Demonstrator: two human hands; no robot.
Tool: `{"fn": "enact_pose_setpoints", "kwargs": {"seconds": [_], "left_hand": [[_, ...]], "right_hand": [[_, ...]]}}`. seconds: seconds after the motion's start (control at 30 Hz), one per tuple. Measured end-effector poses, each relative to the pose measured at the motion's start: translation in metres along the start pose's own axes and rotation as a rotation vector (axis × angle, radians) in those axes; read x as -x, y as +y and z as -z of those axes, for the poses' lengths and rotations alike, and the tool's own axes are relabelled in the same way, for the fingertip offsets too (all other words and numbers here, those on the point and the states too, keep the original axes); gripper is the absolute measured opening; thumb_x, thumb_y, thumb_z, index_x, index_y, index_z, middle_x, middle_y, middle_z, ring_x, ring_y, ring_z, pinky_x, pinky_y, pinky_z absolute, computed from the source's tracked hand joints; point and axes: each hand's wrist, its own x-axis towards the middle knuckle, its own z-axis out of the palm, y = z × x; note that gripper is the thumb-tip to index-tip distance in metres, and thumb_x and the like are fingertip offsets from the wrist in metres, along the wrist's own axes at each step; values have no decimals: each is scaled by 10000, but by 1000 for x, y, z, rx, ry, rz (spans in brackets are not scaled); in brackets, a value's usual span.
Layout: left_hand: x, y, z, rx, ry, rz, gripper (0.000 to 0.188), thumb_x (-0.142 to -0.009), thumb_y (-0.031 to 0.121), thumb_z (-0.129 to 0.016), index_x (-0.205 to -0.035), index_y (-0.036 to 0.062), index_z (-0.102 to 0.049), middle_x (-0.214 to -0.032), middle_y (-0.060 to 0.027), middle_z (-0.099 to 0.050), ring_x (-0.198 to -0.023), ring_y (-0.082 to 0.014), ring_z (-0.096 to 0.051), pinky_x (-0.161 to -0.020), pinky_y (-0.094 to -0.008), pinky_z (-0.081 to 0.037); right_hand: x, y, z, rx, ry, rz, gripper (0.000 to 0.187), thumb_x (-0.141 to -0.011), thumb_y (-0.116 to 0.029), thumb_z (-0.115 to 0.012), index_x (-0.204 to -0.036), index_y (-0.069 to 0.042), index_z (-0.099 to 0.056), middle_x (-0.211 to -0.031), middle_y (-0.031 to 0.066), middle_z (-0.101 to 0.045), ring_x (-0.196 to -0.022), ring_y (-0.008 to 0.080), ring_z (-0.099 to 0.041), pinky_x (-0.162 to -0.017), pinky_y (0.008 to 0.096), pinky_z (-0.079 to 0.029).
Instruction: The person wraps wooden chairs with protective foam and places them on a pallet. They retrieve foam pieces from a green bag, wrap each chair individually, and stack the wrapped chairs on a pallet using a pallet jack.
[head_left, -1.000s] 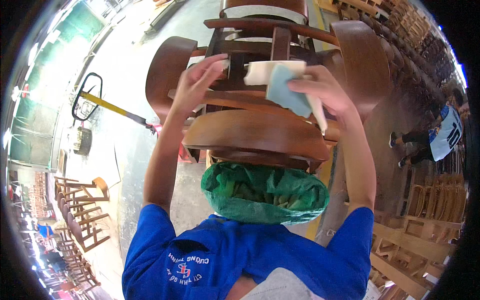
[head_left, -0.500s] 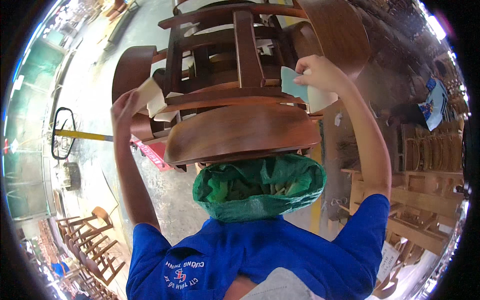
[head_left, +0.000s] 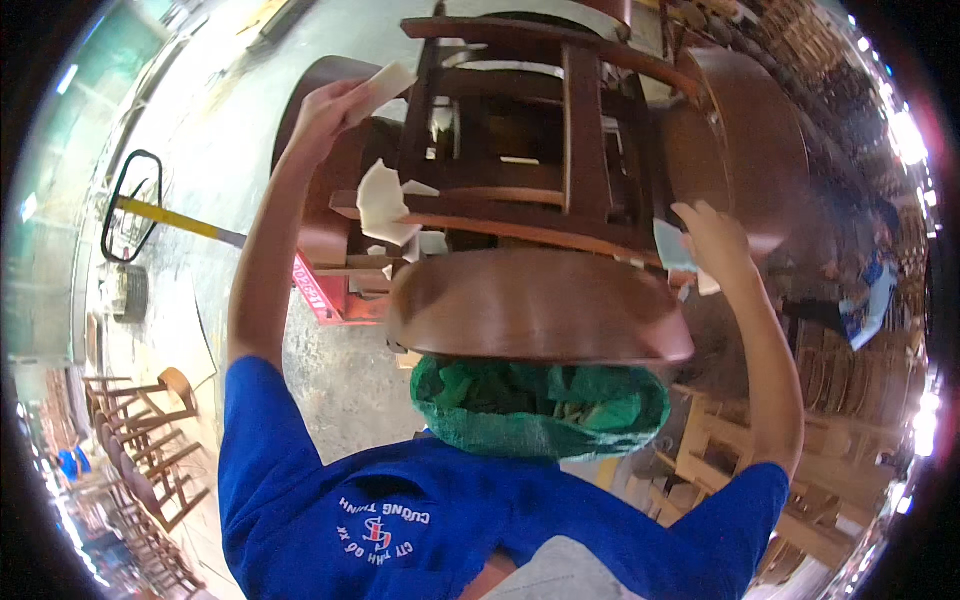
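Note:
Ahead of me is a stack of dark brown wooden chairs, with a curved wooden panel point(head_left: 540, 305) at its near side. My left hand point(head_left: 328, 112) is closed on a cream foam sheet point(head_left: 387, 88), held above the stack's far left part. Another cream piece point(head_left: 383, 207) sits at the left end of a wooden rail point(head_left: 520, 225), with smaller scraps beside it. My right hand point(head_left: 722, 245) is closed around a pale blue sheet point(head_left: 673, 246) at the rail's right end; a cream edge shows below the fingers. A green woven bag point(head_left: 540, 438) hangs open before my torso, with crumpled contents.
A yellow-shafted handle with a black loop grip point(head_left: 180, 217) rises at the left, next to a red base point(head_left: 335, 292). Wooden chairs point(head_left: 150, 440) stand lower left. Wooden frames point(head_left: 760, 470) are at the right, and a person in light blue point(head_left: 870, 305) is farther off.
My left hand has moved away from me with its foam sheet, off the rail's left end, where a cream piece now shows. My right hand has dropped lower beside the rail. The view has shifted.

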Motion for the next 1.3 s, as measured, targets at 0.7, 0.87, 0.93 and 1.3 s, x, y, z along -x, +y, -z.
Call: {"fn": "enact_pose_setpoints", "kwargs": {"seconds": [0.7,0.87,0.93,1.3], "left_hand": [[-358,-130,-12,659,119,214,469,-1059,475,-462,-1453,223,-429,-1326,-165,-590,-1234,-363,-589,-1038,-629,-531],[-349,-137,-11,754,20,175,494,-1082,421,-415,-1472,117,-406,-1320,-207,-594,-1260,-389,-585,-1067,-609,-543],[-348,-141,-17,749,91,176,493,-1092,409,-400,-1478,102,-400,-1335,-213,-588,-1255,-389,-589,-1060,-603,-550],[-395,-210,-18,866,28,92,552,-1066,566,-384,-1295,101,-576,-1127,-202,-721,-964,-405,-714,-904,-543,-603]], "right_hand": [[-39,-43,73,-310,490,-142,224,-867,-178,-822,-1002,-14,-754,-950,136,-731,-826,261,-698,-773,370,-546],[-282,-103,66,-115,505,96,531,-946,-428,-702,-1385,-136,-636,-1329,140,-661,-1135,375,-680,-956,471,-561],[-372,-132,60,-6,427,50,654,-964,-443,-660,-1551,-229,-472,-1425,146,-610,-1196,382,-665,-978,488,-568],[-540,-148,32,-111,328,135,524,-932,-338,-760,-1428,-235,-625,-1226,164,-737,-1151,350,-705,-977,509,-554]]}}
